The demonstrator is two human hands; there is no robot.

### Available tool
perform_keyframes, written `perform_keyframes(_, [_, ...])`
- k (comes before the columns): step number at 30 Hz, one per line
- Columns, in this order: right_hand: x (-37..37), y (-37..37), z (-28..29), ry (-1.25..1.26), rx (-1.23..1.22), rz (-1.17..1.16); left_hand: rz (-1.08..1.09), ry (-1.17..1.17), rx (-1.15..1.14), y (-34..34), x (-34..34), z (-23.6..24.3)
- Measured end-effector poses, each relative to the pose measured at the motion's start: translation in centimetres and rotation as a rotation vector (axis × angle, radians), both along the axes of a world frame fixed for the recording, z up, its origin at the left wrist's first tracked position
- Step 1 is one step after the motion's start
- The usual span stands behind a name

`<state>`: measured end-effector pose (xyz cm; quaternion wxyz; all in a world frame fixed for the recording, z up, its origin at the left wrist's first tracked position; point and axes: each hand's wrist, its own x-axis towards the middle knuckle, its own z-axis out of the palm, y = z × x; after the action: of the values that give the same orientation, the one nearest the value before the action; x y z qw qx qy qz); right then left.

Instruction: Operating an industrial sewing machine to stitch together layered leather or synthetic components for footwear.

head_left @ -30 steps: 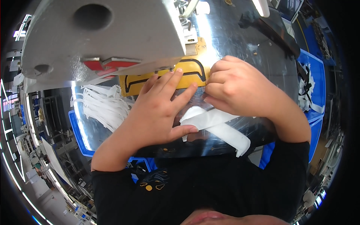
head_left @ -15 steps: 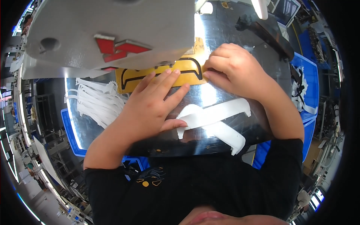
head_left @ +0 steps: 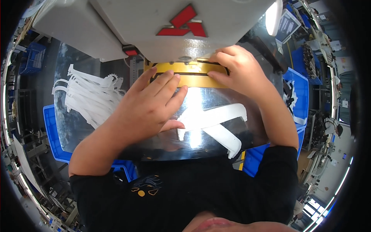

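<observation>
A yellow plate-like template [head_left: 199, 81] with black-edged slots lies under the overhanging machine head [head_left: 147, 17], which hides its far part. My left hand [head_left: 148, 106] rests on the template's near left part, its fingers stretched out and spread. At the right end, my right hand [head_left: 243, 69] grips the template, with the thumb on the near side and bent fingers over the far side. Two white curved strips [head_left: 222, 116] lie crossed on the shiny table just in front, close to my left thumb.
A pile of white strips [head_left: 91, 96] sits left of my left forearm. Blue bins stand by the table, one at the left [head_left: 52, 133] and one at the right [head_left: 299, 79] with black and white pieces. A dark bar-shaped thing [head_left: 266, 56] lies behind my right hand.
The template has shifted right and farther under the machine head. My right hand has moved from beside its right edge to gripping it. The whole view has also shifted.
</observation>
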<state>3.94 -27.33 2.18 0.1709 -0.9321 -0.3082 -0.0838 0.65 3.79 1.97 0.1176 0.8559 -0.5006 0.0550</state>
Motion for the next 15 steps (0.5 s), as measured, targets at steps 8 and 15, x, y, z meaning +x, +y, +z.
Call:
perform_keyframes(8, [-1.5,-4.5,1.1,-0.091,-0.32,0.107,-0.007,0.032,-0.01,-0.1,0.0,-0.4])
perform_keyframes(15, [-1.7,-7.5,0.8,-0.337,-0.304,0.039,-0.003,0.038,0.001,-0.1,0.5,-0.4])
